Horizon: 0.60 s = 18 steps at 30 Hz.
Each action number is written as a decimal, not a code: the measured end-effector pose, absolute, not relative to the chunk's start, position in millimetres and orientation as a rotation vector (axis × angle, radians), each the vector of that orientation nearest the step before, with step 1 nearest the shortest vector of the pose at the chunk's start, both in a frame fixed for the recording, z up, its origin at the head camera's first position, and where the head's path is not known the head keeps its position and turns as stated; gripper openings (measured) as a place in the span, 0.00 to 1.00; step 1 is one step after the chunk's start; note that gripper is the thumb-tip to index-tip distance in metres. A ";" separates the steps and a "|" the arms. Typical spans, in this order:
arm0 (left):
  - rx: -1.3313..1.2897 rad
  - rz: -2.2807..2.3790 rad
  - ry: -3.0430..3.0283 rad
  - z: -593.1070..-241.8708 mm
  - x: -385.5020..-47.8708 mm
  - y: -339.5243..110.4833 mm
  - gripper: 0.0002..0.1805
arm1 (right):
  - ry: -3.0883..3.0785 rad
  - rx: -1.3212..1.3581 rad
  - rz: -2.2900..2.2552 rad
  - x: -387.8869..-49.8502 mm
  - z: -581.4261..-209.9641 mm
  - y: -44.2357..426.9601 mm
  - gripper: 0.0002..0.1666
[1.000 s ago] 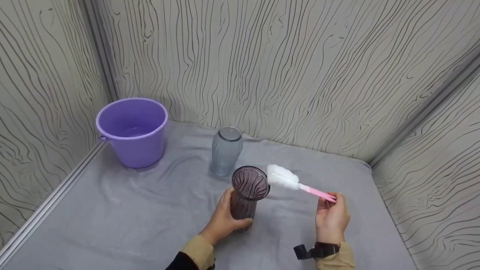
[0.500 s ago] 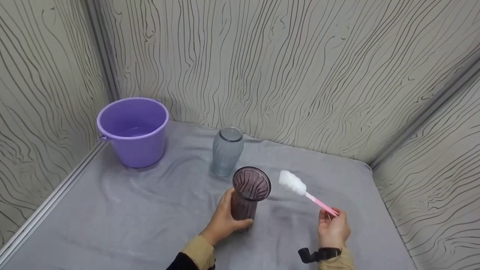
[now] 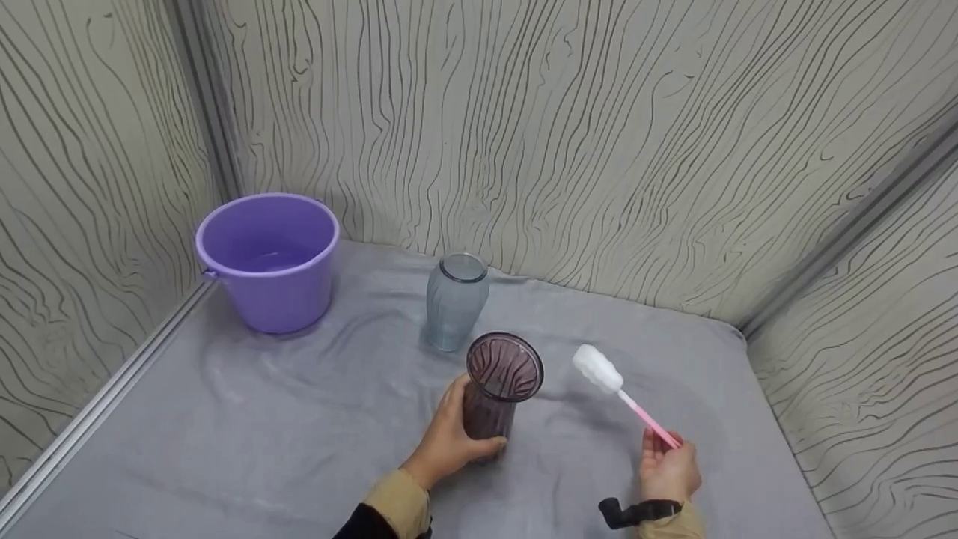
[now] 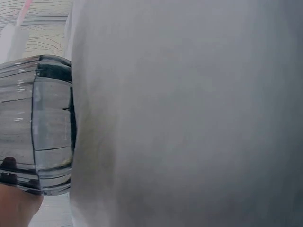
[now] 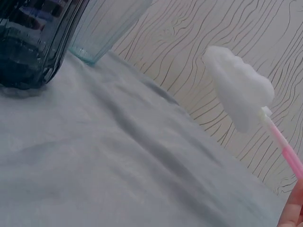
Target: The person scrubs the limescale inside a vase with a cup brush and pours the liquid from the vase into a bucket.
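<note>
My left hand [image 3: 447, 443] grips the lower body of a purple ribbed glass vase [image 3: 490, 412], which stands on the grey cloth with its wide mouth facing up. In the left wrist view the glass vase [image 4: 52, 123] shows at the left edge, a fingertip against its base end. To the right, my right hand [image 3: 670, 470] holds a sponge bottle brush [image 3: 599, 369] by the end of its pink handle. Its white head points up and left, apart from the vase. The right wrist view shows the brush's scalloped sponge head [image 5: 239, 90] in the air above the cloth.
A clear bluish glass vase [image 3: 455, 307] stands upright just behind the purple one. At the back left is a purple bucket [image 3: 281, 299]. The grey cloth [image 3: 299, 449] has wrinkles, and wood-patterned walls [image 3: 479, 135] enclose the back and sides.
My right hand has drawn the brush down and to the right, away from the purple vase's rim. The left hand keeps its grip on the vase, almost in the same place.
</note>
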<state>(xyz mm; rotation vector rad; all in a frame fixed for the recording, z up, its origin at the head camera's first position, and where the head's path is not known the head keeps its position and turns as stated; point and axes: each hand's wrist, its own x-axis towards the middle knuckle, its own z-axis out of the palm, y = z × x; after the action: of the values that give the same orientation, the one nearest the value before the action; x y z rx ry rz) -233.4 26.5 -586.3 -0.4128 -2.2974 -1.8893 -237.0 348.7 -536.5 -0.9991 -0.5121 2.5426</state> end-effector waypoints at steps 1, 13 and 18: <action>-0.414 -1.886 -2.303 -586.0 -233.2 26.5 0.55 | -0.505 -0.990 2.544 -237.3 -537.4 349.5 0.18; -0.426 -1.928 -2.293 -583.6 -232.4 25.9 0.55 | -0.349 -0.904 2.594 -241.5 -550.4 358.9 0.24; -0.425 -1.919 -2.293 -584.4 -232.5 26.4 0.55 | -0.333 -0.867 2.615 -241.5 -556.5 362.7 0.25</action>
<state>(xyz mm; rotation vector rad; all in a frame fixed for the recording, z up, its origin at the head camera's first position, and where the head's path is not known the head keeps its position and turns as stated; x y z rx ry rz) -232.5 26.4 -584.4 -0.4252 -2.2930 -1.9189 -241.5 362.7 -556.5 -0.8673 -0.3327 2.6154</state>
